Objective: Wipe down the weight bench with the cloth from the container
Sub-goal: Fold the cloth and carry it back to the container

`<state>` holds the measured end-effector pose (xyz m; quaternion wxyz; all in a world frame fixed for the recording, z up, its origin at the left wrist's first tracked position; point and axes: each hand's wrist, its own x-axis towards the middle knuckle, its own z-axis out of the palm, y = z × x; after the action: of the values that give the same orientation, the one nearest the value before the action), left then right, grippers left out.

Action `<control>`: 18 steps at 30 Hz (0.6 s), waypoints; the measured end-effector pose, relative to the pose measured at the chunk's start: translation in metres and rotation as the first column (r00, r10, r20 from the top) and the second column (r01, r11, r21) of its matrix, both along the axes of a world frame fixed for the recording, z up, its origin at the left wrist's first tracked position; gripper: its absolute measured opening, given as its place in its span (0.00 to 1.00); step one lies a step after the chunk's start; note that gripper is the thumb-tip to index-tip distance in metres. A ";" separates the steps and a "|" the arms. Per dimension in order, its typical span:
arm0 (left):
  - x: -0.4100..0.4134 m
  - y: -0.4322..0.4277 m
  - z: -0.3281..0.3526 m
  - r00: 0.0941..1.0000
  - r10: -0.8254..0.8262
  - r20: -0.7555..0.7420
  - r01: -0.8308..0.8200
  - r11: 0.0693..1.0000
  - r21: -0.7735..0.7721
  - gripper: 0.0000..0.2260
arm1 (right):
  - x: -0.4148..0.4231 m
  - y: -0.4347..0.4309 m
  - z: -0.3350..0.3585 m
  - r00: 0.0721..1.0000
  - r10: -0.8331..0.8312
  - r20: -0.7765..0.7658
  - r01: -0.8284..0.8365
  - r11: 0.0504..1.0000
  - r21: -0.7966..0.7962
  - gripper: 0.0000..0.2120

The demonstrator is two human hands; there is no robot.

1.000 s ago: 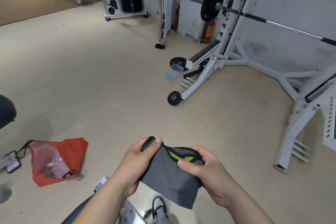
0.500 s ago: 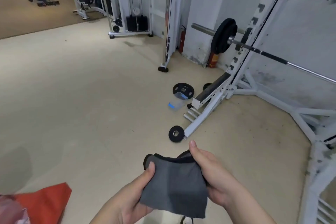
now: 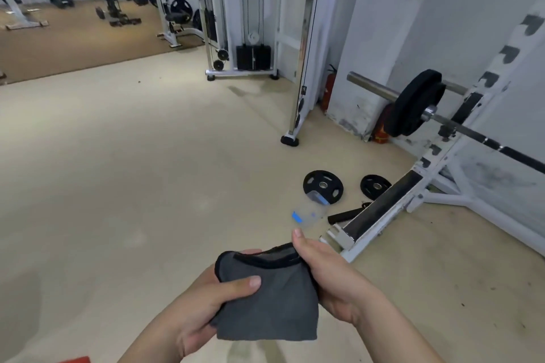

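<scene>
A folded grey cloth point(image 3: 274, 300) with a black hem is held low in the middle of the view between both hands. My left hand point(image 3: 203, 303) grips its left side, thumb lying across the front. My right hand point(image 3: 333, 277) holds the right side, fingers curled behind the fabric. A clear plastic container point(image 3: 309, 212) with blue clips lies on the floor just beyond my right hand. To the right stands a white rack point(image 3: 424, 186) with a black pad and a loaded barbell point(image 3: 418, 103). No bench top shows clearly.
Two black weight plates point(image 3: 323, 186) lie flat on the floor by the container, with a black handle point(image 3: 345, 215) beside them. A cable machine point(image 3: 253, 38) stands at the back. A red bag corner point(image 3: 75, 359) shows at the bottom edge. Beige floor stretches left.
The view has lifted and turned right, so the red bag has slid almost out of sight. The cloth's green inner patch is now folded out of view. Both hands keep their hold.
</scene>
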<state>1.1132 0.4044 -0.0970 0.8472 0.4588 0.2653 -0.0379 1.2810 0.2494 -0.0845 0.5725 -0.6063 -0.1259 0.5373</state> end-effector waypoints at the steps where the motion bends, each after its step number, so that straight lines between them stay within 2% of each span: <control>1: 0.015 0.015 -0.002 1.000 0.010 -0.001 -0.010 1.000 0.019 0.26 | 0.016 0.015 -0.003 1.000 0.009 -0.021 -0.008 1.000 0.022 0.31; 5: 0.084 0.078 -0.011 0.999 0.026 -0.032 -0.022 0.994 0.104 0.29 | 0.079 0.068 -0.014 0.996 -0.021 -0.084 0.026 0.997 0.067 0.28; 7: 0.119 0.112 -0.016 0.993 -0.104 -0.050 0.109 0.986 0.124 0.27 | 0.107 0.096 -0.024 0.995 -0.006 -0.101 0.017 0.994 0.106 0.27; 10: 0.174 0.170 -0.015 0.953 -0.294 -0.079 0.302 0.945 0.128 0.20 | 0.152 0.136 -0.047 0.984 -0.038 -0.176 0.066 0.985 0.157 0.36; 13: 0.236 0.229 -0.014 0.911 -0.397 -0.109 0.410 0.899 0.153 0.16 | 0.195 0.172 -0.055 0.972 -0.058 -0.229 0.105 0.974 0.198 0.34; 16: 0.301 0.272 -0.015 0.876 -0.463 -0.134 0.480 0.862 0.161 0.15 | 0.230 0.196 -0.060 0.946 -0.232 -0.226 0.264 0.957 0.122 0.35; 18: 0.343 0.286 -0.016 0.853 -0.507 -0.122 0.522 0.835 0.177 0.17 | 0.249 0.210 -0.063 0.899 -0.370 -0.235 0.389 0.921 0.038 0.31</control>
<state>1.4564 0.6906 -0.1131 0.7444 0.5957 0.1644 -0.2530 1.5302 0.4591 -0.1473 0.7016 -0.5304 0.0373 0.4743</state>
